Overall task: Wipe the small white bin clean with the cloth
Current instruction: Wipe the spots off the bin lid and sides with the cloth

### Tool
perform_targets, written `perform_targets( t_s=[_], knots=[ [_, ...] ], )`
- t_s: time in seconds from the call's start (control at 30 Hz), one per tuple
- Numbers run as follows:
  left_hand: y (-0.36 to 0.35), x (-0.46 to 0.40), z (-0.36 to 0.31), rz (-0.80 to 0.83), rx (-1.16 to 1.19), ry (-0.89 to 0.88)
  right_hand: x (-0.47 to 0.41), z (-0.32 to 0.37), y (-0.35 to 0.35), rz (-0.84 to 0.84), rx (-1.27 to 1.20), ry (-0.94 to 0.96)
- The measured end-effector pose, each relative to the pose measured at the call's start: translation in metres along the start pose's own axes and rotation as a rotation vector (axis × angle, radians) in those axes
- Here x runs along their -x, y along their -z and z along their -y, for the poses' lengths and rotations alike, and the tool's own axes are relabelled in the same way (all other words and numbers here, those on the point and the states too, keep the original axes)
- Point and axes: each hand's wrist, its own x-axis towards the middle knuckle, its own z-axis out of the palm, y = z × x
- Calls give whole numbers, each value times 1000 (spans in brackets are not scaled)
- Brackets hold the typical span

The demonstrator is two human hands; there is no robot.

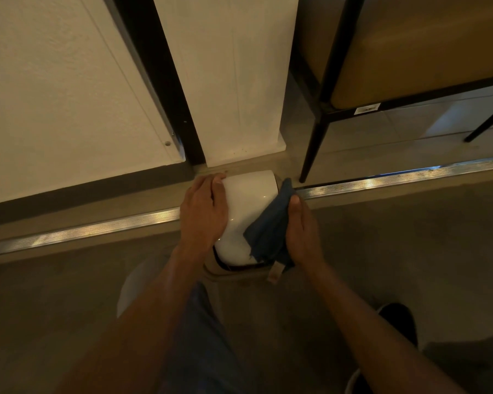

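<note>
The small white bin (246, 206) lies tipped on its side on the floor, its glossy body pointing away from me and its dark rim near my knees. My left hand (204, 210) grips its left side, fingers curled over the far end. My right hand (302, 226) presses a blue cloth (268, 226) flat against the bin's right side. The cloth drapes down past the rim, where a pale tag hangs.
A metal floor strip (396, 177) runs across behind the bin. A white pillar (239, 81) and dark door frame (165, 81) stand just beyond. A black-legged chair (313, 146) with a tan seat stands at the right. My dark shoe (399, 322) is at lower right.
</note>
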Motion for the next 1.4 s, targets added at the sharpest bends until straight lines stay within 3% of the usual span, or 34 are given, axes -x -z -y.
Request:
perform_targets(
  t_s=[0.13,0.23,0.3,0.5,0.63,0.8,1.07,1.3,1.4],
  knots=[
    [-1,0,-1,-16,-23,-11,-46,34,3,149,-21,-208],
    [-1,1,-3,-23,-38,-8,-74,57,-4,238,82,-260],
    [0,0,-4,-25,-47,16,-70,60,-6,257,101,-219],
    [-2,0,-7,-13,-41,64,-5,22,1,169,54,172],
    [-4,-2,-4,-43,-47,43,30,-21,5,111,250,170],
    [-2,-1,-1,-30,-64,-13,32,-24,11,96,257,202],
    [0,-1,-2,-18,-97,-24,-9,22,-2,76,353,326],
    [-2,-3,-4,-30,-65,-8,-65,83,-33,232,849,237],
    [-2,-4,-1,-35,-77,23,-60,69,-35,114,830,302]
  ],
)
